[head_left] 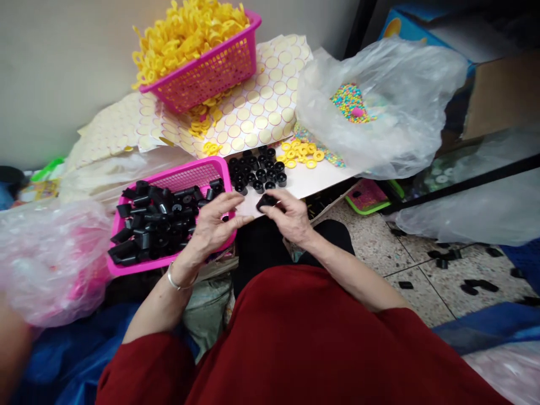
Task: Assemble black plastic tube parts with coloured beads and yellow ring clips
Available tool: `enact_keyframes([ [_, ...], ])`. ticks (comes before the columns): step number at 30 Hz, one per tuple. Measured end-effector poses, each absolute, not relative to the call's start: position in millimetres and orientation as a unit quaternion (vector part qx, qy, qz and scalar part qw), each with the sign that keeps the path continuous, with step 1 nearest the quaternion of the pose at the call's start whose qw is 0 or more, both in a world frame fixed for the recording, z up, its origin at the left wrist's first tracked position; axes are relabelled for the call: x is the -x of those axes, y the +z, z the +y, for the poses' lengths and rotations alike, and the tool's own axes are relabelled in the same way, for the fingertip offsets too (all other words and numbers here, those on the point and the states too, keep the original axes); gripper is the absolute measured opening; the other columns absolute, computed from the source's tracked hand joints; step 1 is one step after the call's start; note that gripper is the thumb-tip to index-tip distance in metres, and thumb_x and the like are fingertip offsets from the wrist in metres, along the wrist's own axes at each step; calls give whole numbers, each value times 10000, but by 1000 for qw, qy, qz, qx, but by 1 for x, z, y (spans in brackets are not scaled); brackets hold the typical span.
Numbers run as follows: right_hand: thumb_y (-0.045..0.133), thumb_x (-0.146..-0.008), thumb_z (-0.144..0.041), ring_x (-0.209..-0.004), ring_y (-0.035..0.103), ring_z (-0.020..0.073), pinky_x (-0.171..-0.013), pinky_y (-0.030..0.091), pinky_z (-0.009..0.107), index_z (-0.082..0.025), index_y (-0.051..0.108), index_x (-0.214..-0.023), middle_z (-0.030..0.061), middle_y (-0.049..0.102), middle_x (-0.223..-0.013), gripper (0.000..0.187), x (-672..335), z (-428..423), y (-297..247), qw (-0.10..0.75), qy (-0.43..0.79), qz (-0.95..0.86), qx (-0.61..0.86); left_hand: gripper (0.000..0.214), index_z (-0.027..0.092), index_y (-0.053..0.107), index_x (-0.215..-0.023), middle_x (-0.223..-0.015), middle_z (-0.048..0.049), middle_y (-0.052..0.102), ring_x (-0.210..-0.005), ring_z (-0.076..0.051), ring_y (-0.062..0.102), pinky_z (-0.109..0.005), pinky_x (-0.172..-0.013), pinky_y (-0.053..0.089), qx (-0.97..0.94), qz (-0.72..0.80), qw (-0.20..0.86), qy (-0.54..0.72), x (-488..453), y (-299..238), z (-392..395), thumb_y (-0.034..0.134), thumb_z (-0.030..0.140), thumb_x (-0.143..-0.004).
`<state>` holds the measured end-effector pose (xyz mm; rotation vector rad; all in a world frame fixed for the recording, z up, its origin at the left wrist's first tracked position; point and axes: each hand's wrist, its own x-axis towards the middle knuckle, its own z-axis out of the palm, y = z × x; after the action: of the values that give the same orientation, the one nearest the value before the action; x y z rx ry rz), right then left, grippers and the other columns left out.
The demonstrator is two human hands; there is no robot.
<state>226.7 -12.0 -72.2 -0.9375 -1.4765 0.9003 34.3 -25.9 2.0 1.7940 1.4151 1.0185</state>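
Note:
A small black plastic piece (265,201) is pinched between the thumb and fingers of my right hand (291,218), over the front edge of the white table (316,179). To its left, my left hand (213,224) has thumb and fingers apart, with nothing visible between them, beside the pink basket's right rim. Black tubular parts fill that pink basket (172,179). Just beyond my hands stands a cluster of short black cylinders (257,169), several with open tops. Yellow rings (301,152) lie to the right of the cluster.
A second pink basket (211,73), heaped with yellow pieces (189,34), stands behind on sheets of round stickers (261,107). A clear bag (392,101) holding multicoloured beads (352,101) is at the right. Black pieces (476,286) litter the floor. A plastic bag (50,253) bulges at left.

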Motion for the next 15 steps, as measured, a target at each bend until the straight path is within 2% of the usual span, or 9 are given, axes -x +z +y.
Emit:
enact_keyframes([
  [3, 621, -789, -281, -863, 593, 206, -794, 519, 369, -217, 643, -1029, 73, 654, -986, 249, -248, 15, -87, 527, 253, -634, 506, 218, 210, 736, -857, -936, -27, 698, -866, -168, 628, -279, -799, 514, -649, 615, 169, 415, 7, 13, -21, 782, 324, -677],
  [5, 595, -766, -250, -877, 579, 234, -801, 505, 398, -202, 634, -983, 83, 644, -938, 226, -259, 35, -102, 479, 178, -653, 559, 169, 191, 726, -817, -794, -13, 681, -741, -151, 605, -275, -718, 504, -589, 681, 137, 413, 40, 14, -17, 740, 298, -687],
  [7, 556, -754, -225, -868, 574, 243, -778, 500, 394, -196, 623, -962, 90, 635, -917, 220, -264, 52, -116, 435, 140, -669, 586, 154, 169, 726, -764, -681, -8, 663, -654, -156, 585, -285, -658, 485, -547, 742, 164, 351, 68, 9, -13, 720, 260, -641],
  [10, 521, -750, -209, -855, 577, 244, -761, 500, 387, -175, 613, -976, 109, 630, -934, 247, -262, 69, -131, 400, 129, -686, 594, 151, 173, 727, -704, -646, -11, 675, -654, -191, 604, -310, -688, 485, -546, 776, 216, 232, 90, -5, -9, 694, 227, -567],
  [15, 496, -777, -203, -875, 590, 228, -791, 513, 390, -139, 565, -1097, 113, 622, -959, 334, -260, 83, -142, 425, 162, -686, 568, 111, 198, 695, -606, -651, -16, 677, -690, -217, 614, -298, -692, 468, -627, 731, 209, 168, 88, -23, -7, 620, 213, -525],
])
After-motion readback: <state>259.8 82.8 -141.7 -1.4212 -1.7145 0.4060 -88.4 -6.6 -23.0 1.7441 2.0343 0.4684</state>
